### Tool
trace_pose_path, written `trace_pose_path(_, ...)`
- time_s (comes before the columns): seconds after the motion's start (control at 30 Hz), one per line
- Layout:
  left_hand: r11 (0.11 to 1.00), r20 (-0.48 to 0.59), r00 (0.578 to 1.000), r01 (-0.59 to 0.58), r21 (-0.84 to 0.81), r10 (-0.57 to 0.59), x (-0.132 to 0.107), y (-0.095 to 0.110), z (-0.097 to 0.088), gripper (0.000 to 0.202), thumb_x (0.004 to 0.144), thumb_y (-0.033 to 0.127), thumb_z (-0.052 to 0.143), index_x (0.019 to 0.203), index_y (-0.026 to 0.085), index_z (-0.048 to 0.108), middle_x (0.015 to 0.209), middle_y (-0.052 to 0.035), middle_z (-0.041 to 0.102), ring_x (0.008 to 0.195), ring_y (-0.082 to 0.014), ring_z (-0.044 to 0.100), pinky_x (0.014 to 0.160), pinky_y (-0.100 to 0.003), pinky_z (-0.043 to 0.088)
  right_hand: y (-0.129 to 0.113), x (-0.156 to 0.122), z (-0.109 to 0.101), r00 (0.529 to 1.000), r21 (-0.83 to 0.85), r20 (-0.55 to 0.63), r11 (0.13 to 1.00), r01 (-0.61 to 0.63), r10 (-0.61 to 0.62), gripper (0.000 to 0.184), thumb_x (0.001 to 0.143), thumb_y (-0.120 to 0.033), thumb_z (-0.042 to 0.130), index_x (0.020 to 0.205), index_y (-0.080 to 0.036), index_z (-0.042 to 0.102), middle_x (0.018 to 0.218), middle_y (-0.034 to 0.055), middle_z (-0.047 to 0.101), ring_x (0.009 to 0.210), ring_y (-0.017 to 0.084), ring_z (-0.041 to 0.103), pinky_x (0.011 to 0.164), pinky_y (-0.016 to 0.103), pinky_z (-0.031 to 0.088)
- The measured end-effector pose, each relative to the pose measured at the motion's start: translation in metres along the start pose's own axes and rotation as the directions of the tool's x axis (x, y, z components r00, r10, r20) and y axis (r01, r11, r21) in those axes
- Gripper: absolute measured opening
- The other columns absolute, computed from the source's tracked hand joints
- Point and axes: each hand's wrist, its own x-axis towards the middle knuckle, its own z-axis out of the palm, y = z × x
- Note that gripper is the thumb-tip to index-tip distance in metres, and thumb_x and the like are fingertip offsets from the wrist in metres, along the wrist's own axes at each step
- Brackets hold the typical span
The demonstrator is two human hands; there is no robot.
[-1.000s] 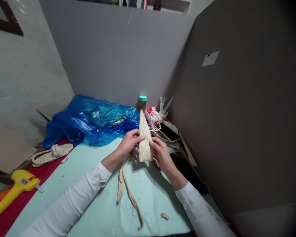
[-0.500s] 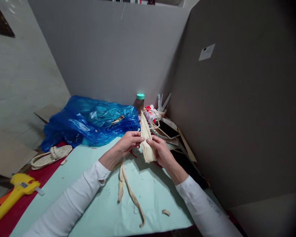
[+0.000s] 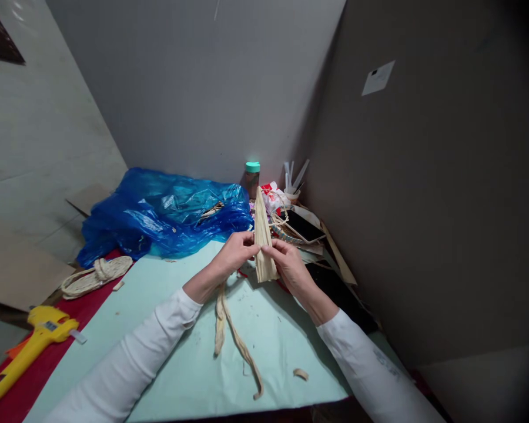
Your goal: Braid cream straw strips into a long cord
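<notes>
A pale, dry, pointed husk leaf stands upright between both my hands above the light green mat. My left hand pinches its left edge with thumb and fingers closed. My right hand grips its right edge, fingers curled. Long limp husk strips lie on the mat under my left wrist, and I cannot tell whether that hand holds them too. White sleeves cover both forearms.
A crumpled blue plastic bag lies at the back. A coil of braided cord and a yellow glue gun rest on red cloth at the left. A green-capped bottle, glue sticks and clutter fill the back right corner. Grey boards wall the space.
The leaf has been folded narrower between my hands, which have drawn closer together. The view has shifted slightly.
</notes>
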Motion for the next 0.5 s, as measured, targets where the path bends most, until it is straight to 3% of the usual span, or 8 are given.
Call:
trace_pose_path(0.2, 0.963, 0.002, 0.988, -0.153, 0.224, 0.156, 0.0022, -0.0059, -0.0018, 0.021, 0.074, 0.024, 0.056, 0.086, 0.011, 0.069, 0.08, -0.0048, 0.066, 0.07, -0.016, 0.056, 0.061, -0.024, 0.043, -0.0029, -0.001, -0.0004, 0.999, -0.074, 0.034, 0.997, 0.014, -0.011, 0.034, 0.073, -0.045, 0.071, 0.09, -0.016, 0.069, 0.083, 0.003, 0.067, 0.07, 0.016, 0.058, 0.066, 0.027, 0.044)
trace_pose_path(0.5, 0.848, 0.011, 0.976, -0.196, 0.493, 0.219, -0.0015, -0.0003, 0.0023, 0.017, 0.077, 0.014, 0.047, 0.083, 0.017, 0.062, 0.081, -0.005, 0.066, 0.072, -0.0192, 0.058, 0.067, -0.028, 0.041, -0.0039, -0.0004, -0.0007, 0.996, -0.151, 0.054, 0.985, 0.079, -0.071, 0.032, 0.075, -0.043, 0.069, 0.091, -0.016, 0.07, 0.084, 0.0017, 0.067, 0.071, 0.015, 0.057, 0.067, 0.026, 0.042)
